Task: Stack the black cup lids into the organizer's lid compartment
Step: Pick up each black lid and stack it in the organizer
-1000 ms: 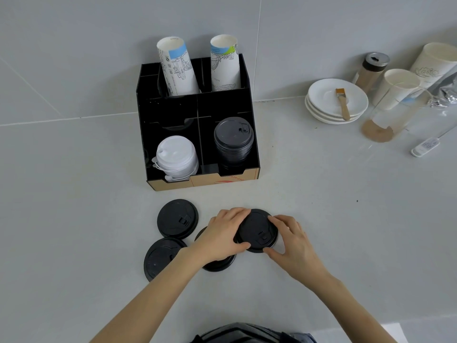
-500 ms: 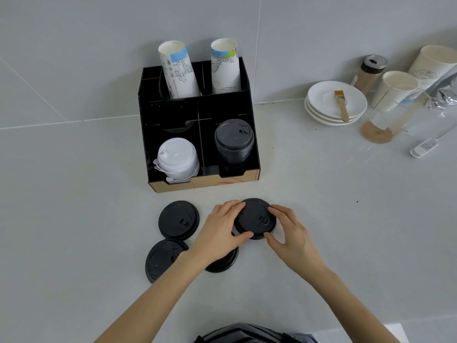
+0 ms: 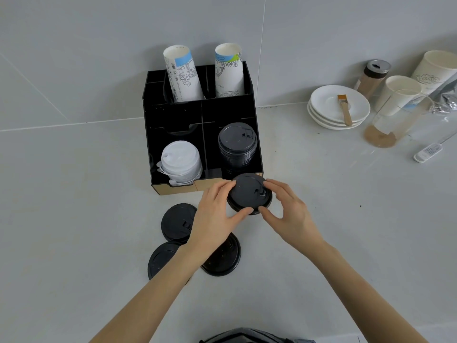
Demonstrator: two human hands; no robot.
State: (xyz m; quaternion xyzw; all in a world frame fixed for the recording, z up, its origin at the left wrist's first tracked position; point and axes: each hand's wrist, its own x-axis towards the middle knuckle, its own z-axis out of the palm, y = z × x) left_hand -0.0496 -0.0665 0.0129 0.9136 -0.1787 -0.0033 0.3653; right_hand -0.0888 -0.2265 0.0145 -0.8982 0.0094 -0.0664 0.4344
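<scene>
Left of and below the left hand, three round, matte black plastic lids lie flat on the smooth grey worktop, the arm covering parts of them. Both the left hand and the right hand pinch the rim of one black lid, held at the organizer front edge, just short of the ribbed black lid stack. The printing on the paper cups behind is too small to read.

The left forearm hides parts of two loose lids.
</scene>
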